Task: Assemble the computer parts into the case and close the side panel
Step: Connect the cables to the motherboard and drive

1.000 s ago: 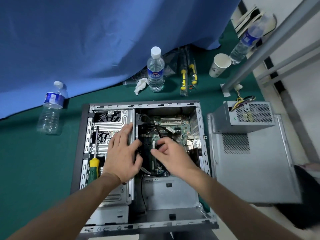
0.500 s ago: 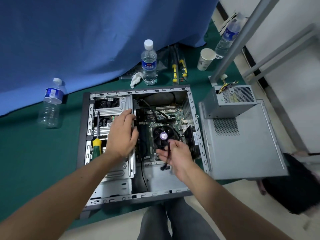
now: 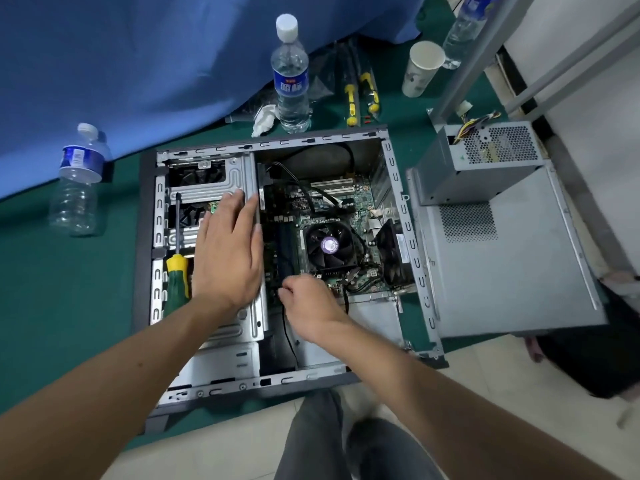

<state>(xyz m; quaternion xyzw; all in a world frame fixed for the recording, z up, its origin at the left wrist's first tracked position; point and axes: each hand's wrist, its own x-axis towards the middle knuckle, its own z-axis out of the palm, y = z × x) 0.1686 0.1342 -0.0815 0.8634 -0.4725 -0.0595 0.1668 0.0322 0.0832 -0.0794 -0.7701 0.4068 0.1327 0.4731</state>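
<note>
The open computer case [image 3: 398,188] lies flat on the green mat. Inside are the motherboard [image 3: 360,199] and a black CPU fan [image 3: 329,245] with a purple sticker. My left hand [image 3: 228,251] rests flat, fingers straight, on the silver drive cage [image 3: 207,188]. My right hand [image 3: 308,306] is at the board's near edge, fingers curled and pinching a thin black cable [image 3: 289,336] that runs toward me. The grey side panel [image 3: 502,271] lies to the right of the case, and the power supply [image 3: 485,157] stands on its far end.
A green and yellow screwdriver [image 3: 177,275] lies on the drive cage beside my left wrist. Two water bottles [image 3: 290,74] [image 3: 78,178], a paper cup [image 3: 420,69] and packaged yellow screwdrivers [image 3: 360,95] sit behind the case by a blue curtain [image 3: 138,64]. Metal frame legs [image 3: 485,50] rise at right.
My right hand drew back from over the fan to the board's near edge and now pinches the black cable. My left hand stayed on the drive cage. The camera moved closer.
</note>
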